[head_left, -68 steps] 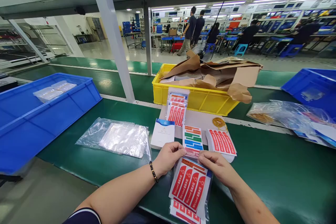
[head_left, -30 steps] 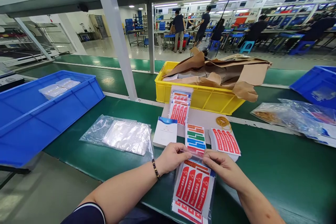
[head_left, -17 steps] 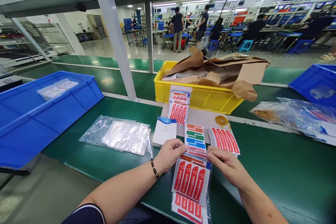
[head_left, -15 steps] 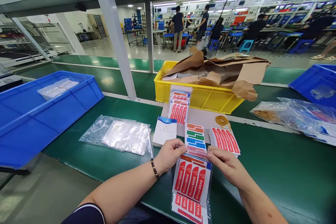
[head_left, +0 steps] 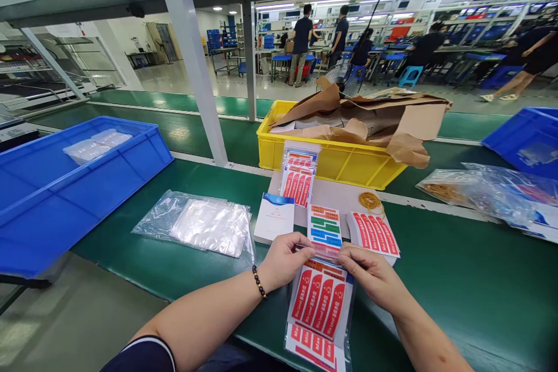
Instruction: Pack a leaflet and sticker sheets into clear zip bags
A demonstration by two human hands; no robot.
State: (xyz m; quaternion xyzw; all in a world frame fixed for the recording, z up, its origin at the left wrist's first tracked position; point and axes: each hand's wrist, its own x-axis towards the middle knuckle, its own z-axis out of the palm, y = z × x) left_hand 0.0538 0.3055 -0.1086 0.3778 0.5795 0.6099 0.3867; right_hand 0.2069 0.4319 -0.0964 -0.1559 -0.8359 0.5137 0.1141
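Pinching the top edge of a clear bag (head_left: 320,302) from either side, the person over there works at the green table (head_left: 457,285), with the bag lying near its front edge. The left hand (head_left: 285,264) has thumb and forefinger closed on the bag's left top corner, the other fingers curled in; a beaded bracelet (head_left: 258,282) circles that wrist. The right hand (head_left: 372,276) grips the opposite corner the same way, though from here I can't tell whether the bag's mouth is sealed. Through the plastic I see sheets of red labels with white lettering and a strip of orange along the top. Just beyond the hands lies a stack of multicoloured labels (head_left: 325,226), between white booklets (head_left: 274,218) on the left and a stack of red labels (head_left: 375,235) on the right, some yellow rubber bands (head_left: 370,201) just behind that. Filled bags (head_left: 299,183) lie in front of the yellow bin (head_left: 353,165), which spills over with brown paper (head_left: 405,122). To the left rests a large plastic bag (head_left: 200,224) holding clear sleeves, and past it a blue bin (head_left: 87,197) with wrapped packs (head_left: 98,146) inside.
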